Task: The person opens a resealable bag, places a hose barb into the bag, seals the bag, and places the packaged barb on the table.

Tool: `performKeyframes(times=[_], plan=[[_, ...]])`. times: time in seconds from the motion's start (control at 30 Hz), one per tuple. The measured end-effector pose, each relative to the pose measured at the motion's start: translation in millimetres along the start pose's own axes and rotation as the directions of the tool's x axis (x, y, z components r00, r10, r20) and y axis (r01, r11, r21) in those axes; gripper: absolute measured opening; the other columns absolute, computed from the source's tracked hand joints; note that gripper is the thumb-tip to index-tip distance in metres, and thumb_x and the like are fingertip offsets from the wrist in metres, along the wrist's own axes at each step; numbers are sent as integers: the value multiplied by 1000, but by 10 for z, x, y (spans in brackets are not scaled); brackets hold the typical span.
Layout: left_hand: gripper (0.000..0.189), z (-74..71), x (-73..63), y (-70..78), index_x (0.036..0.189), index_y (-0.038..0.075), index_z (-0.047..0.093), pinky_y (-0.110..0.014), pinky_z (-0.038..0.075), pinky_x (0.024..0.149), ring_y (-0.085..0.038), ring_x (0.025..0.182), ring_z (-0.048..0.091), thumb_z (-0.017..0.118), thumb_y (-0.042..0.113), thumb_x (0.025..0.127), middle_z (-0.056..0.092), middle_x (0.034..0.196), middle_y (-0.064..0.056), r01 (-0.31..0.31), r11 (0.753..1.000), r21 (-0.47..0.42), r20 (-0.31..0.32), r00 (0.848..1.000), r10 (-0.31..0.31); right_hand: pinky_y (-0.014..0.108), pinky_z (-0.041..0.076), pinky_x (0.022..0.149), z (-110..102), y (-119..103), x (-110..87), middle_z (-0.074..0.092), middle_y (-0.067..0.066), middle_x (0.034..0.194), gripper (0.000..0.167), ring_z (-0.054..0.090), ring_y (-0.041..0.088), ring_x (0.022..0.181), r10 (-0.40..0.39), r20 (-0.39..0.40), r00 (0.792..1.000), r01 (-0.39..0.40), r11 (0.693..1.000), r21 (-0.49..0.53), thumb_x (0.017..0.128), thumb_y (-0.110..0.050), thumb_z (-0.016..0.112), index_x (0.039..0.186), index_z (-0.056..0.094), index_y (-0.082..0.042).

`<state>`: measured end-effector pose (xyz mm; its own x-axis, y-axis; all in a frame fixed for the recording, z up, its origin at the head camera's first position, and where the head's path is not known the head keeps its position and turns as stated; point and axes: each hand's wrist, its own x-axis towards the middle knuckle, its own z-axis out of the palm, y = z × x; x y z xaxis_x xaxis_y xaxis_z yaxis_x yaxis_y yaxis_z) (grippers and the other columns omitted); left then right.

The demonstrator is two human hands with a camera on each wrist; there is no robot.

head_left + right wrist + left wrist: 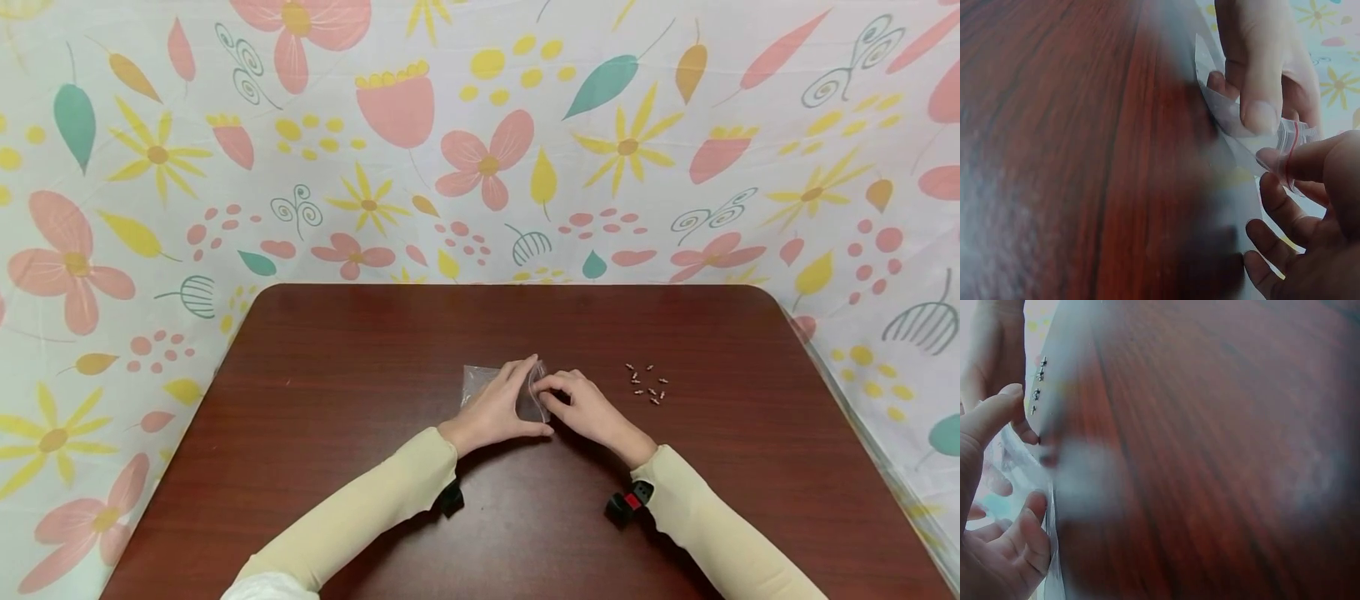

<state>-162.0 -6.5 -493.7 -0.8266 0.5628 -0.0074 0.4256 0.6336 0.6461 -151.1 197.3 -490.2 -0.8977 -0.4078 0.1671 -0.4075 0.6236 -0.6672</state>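
My left hand (498, 408) grips a small clear zip bag (480, 379) near its mouth, which gapes towards the right. In the right wrist view, the left thumb lies over the plastic, and a red line marks the bag's zip strip (1294, 140). Fingertips of my right hand (588, 408) are bent at the bag's mouth. The right thumb (1316, 159) reaches across the zip strip, while the other fingers curl below. Whether they pinch the rim or a tiny thing is hidden. Several small metal pieces (652, 392) lie scattered to the right of the right hand.
The brown wooden table (360, 358) has rounded far corners. A flower-patterned cloth (480, 233) hangs behind and beside it. Wrist cameras stick out below both sleeves; the right one (626, 504) is close to the tabletop.
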Motion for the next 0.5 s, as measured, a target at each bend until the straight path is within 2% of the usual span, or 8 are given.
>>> performKeyframes(times=[0.1, 0.23, 0.37, 0.5], plan=[[111, -22, -7, -9, 167, 16, 23, -45, 52, 102, -32, 131, 58, 84, 57, 83, 41, 158, -10, 7, 1000, -5, -1, 1000, -7, 47, 49, 85, -7, 15, 2, 74, 5, 106, 15, 61, 30, 102, 26, -12, 1000, -26, 1000, 0, 97, -4, 70, 108, 74, -13], [107, -36, -16, -8, 166, 17, 26, -43, 54, 99, -30, 126, 60, 82, 57, 85, 43, 155, -10, 23, 1000, -2, -4, 1000, -23, 48, 52, 84, -1, 33, 9, 75, 1, 95, 16, 70, 28, 98, 13, -54, 998, -12, 1000, 17, 95, -1, 72, 104, 65, -12], [102, -28, -28, -12, 165, 19, 28, -41, 55, 94, -28, 120, 63, 81, 57, 86, 45, 154, -10, 39, 999, 4, -9, 999, -39, 50, 55, 86, 16, 55, 3, 77, 1, 93, 19, 75, 24, 95, 5, -92, 996, -3, 1000, 29, 95, 3, 71, 103, 62, -12], [101, -22, -43, 0, 165, 18, 29, -41, 56, 92, -28, 118, 64, 80, 58, 87, 47, 150, -10, 38, 999, 21, -10, 999, -38, 50, 54, 85, 23, 48, -14, 78, 4, 93, 18, 75, 25, 95, 43, -106, 993, -40, 999, 32, 95, 2, 70, 106, 60, -9]])
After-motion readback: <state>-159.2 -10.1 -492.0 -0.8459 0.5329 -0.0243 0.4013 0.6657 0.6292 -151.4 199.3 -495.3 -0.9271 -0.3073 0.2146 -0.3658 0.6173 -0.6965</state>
